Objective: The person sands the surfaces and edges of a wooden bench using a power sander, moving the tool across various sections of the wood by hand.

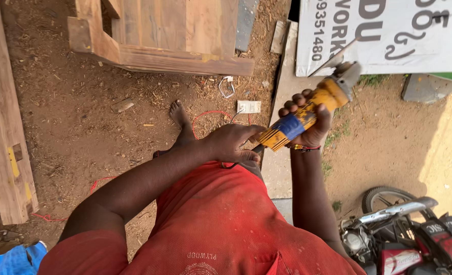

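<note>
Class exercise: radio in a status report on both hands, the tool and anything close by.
Right hand shut on yellow angle grinder, disc up. Left hand at its rear end, grip unclear. Motorbike close by on the right.

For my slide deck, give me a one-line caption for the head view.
Right hand grips a yellow angle grinder while left hand touches its rear end.

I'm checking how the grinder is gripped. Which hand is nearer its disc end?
Right. The right hand wraps the angle grinder body just behind the disc head; the left hand is at the tail end, by the cord.
</note>
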